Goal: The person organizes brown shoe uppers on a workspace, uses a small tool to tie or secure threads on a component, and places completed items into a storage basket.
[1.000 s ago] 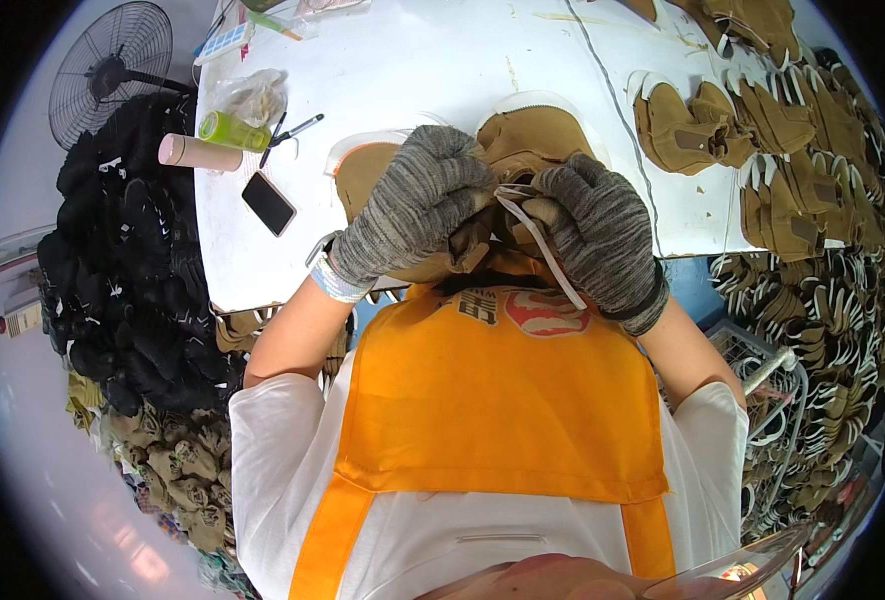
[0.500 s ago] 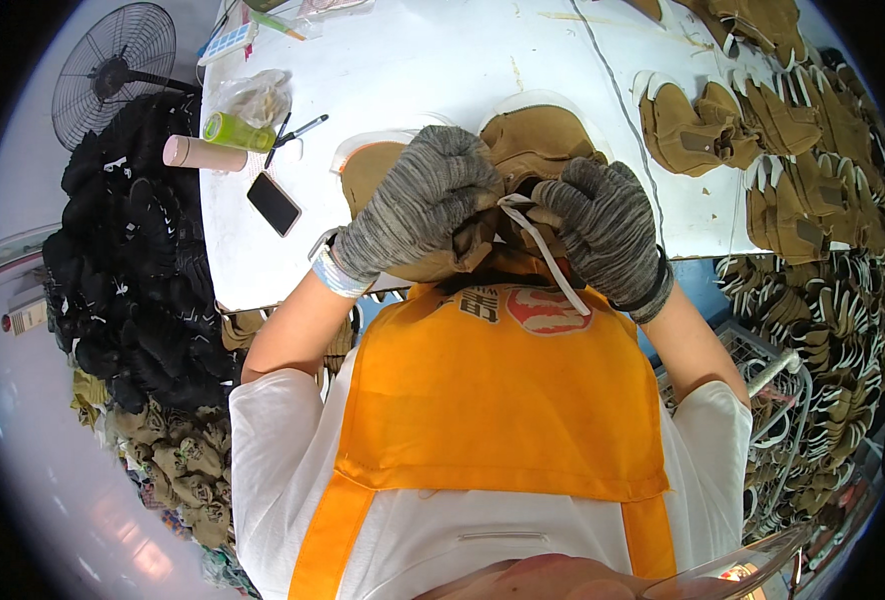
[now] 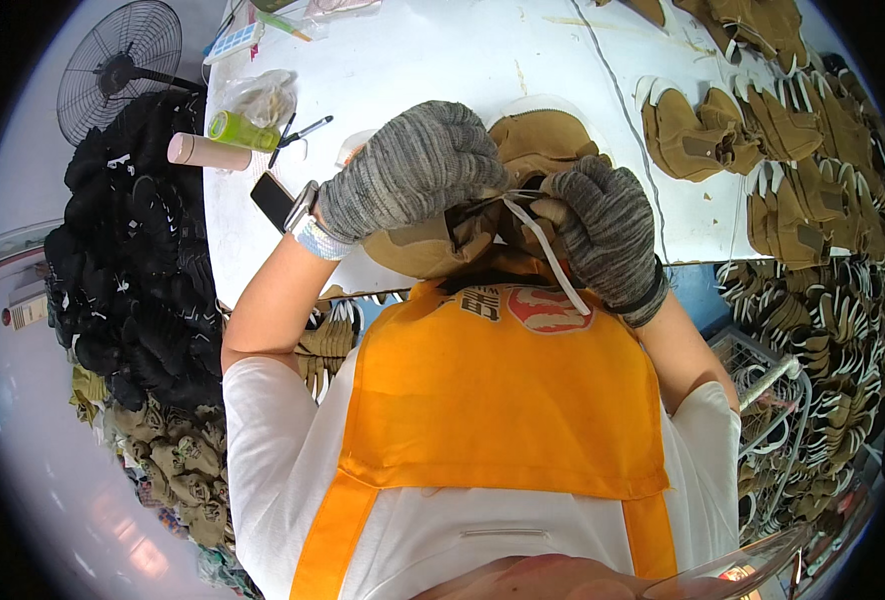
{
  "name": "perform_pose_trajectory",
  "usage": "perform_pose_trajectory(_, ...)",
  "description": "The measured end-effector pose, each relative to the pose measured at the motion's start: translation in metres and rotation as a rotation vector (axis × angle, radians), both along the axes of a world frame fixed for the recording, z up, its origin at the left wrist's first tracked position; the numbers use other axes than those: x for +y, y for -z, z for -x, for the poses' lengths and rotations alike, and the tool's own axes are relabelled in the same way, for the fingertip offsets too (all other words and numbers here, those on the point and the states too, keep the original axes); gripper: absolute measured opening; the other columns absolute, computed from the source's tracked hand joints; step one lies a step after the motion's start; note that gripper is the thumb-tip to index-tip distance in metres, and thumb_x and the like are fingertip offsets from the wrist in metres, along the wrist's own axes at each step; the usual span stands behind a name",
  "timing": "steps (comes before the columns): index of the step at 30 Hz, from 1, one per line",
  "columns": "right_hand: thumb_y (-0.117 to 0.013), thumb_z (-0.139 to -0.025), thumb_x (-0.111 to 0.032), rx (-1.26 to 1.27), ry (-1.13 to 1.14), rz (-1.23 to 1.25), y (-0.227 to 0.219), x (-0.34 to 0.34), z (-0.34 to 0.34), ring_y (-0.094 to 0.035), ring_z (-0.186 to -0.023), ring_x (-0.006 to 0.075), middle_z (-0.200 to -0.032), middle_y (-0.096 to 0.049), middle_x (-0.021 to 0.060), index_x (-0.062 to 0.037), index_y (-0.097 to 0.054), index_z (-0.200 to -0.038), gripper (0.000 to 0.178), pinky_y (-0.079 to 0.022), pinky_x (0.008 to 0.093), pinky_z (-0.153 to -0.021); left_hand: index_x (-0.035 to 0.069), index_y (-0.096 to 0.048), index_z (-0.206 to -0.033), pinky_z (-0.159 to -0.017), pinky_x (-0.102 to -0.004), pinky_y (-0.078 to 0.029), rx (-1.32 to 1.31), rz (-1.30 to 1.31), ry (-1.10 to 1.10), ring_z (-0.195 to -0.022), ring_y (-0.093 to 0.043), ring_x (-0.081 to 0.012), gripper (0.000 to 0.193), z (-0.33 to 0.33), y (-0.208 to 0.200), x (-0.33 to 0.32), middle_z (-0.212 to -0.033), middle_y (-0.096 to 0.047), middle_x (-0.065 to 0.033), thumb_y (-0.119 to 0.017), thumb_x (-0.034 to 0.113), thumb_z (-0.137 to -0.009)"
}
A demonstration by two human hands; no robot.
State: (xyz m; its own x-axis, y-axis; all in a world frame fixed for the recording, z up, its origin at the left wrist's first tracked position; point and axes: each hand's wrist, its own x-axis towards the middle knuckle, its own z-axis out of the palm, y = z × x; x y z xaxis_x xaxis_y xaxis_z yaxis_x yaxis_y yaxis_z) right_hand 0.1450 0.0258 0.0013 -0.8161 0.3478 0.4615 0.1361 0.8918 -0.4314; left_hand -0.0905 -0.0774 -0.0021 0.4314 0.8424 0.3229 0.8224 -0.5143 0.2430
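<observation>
Both my hands wear grey knit gloves and meet over a brown shoe [image 3: 543, 136] at the table's near edge. My left hand [image 3: 418, 160] is closed, its fingertips pinching the upper end of a white lace [image 3: 541, 240]. Beside it my right hand [image 3: 605, 228] is also closed, thumb and fingers on the lace near the shoe's opening. The lace's other end hangs down over my orange apron [image 3: 503, 400]. Another brown shoe [image 3: 413, 250] lies partly under my left hand. My fingers hide much of the shoe's opening.
On the white table [image 3: 443, 60] at left lie a phone [image 3: 272, 197], pens [image 3: 303, 130], a pink bottle [image 3: 208, 151] and a green-yellow container [image 3: 243, 131]. Brown shoes [image 3: 688, 135] stand in rows at right. Black shoes [image 3: 143, 240] are heaped beside a fan [image 3: 118, 72] at far left.
My left hand has risen slightly and turned, its wrist now partly over the phone. My right hand has stayed nearly in place, and the lace still hangs between them.
</observation>
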Motion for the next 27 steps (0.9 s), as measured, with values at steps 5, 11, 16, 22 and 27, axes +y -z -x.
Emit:
perform_pose_trajectory(5,-0.072,-0.074,-0.020,0.033,0.003,0.017,0.003,0.001,0.000,-0.056,-0.067,0.0295,-0.079,-0.059,0.0116,-0.0068,-0.068,-0.087,0.019,-0.044,0.0392,-0.063,0.012,-0.070,-0.102,-0.098,-0.0412,-0.042,-0.029,0.083,-0.027,-0.104,-0.057,-0.0286,0.025,0.001,-0.002,0.003,-0.102,-0.066,-0.0041,-0.067,0.013,-0.077)
perform_pose_trajectory(11,-0.071,-0.075,-0.021,0.031,-0.001,-0.018,0.003,0.000,0.000,-0.057,-0.068,0.0292,-0.077,-0.059,0.0109,-0.0065,-0.068,-0.086,0.018,-0.044,0.0394,-0.063,0.012,-0.070,-0.102,-0.099,-0.0397,-0.042,-0.034,0.094,-0.013,-0.106,-0.056,-0.0285,0.024,-0.004,-0.007,0.004,-0.103,-0.066,-0.0038,-0.067,0.015,-0.079)
perform_pose_trajectory(16,-0.071,-0.075,-0.021,0.088,-0.058,0.013,0.002,0.000,0.003,-0.057,-0.067,0.0283,-0.075,-0.058,0.0100,-0.0070,-0.068,-0.086,0.018,-0.044,0.0394,-0.063,0.011,-0.069,-0.103,-0.098,-0.0390,-0.042,-0.088,0.171,-0.022,-0.108,-0.054,-0.0281,0.023,-0.011,0.004,0.008,-0.104,-0.065,-0.0048,-0.067,0.016,-0.080)
perform_pose_trajectory(22,-0.071,-0.075,-0.021,0.041,-0.007,0.015,-0.004,-0.003,0.001,-0.057,-0.067,0.0279,-0.075,-0.058,0.0104,-0.0062,-0.068,-0.087,0.019,-0.044,0.0401,-0.063,0.009,-0.069,-0.104,-0.099,-0.0404,-0.041,-0.348,0.292,-0.042,-0.109,-0.054,-0.0283,0.024,-0.004,-0.012,0.003,-0.106,-0.064,-0.0071,-0.067,0.020,-0.083)
perform_pose_trajectory(27,-0.072,-0.075,-0.022,0.033,-0.003,0.009,0.000,-0.003,0.001,-0.057,-0.068,0.0281,-0.078,-0.060,0.0112,-0.0061,-0.069,-0.087,0.020,-0.044,0.0394,-0.063,0.008,-0.069,-0.102,-0.100,-0.0405,-0.041,-0.339,0.238,0.037,-0.110,-0.054,-0.0289,0.022,0.003,0.001,0.006,-0.107,-0.064,-0.0079,-0.067,0.019,-0.083)
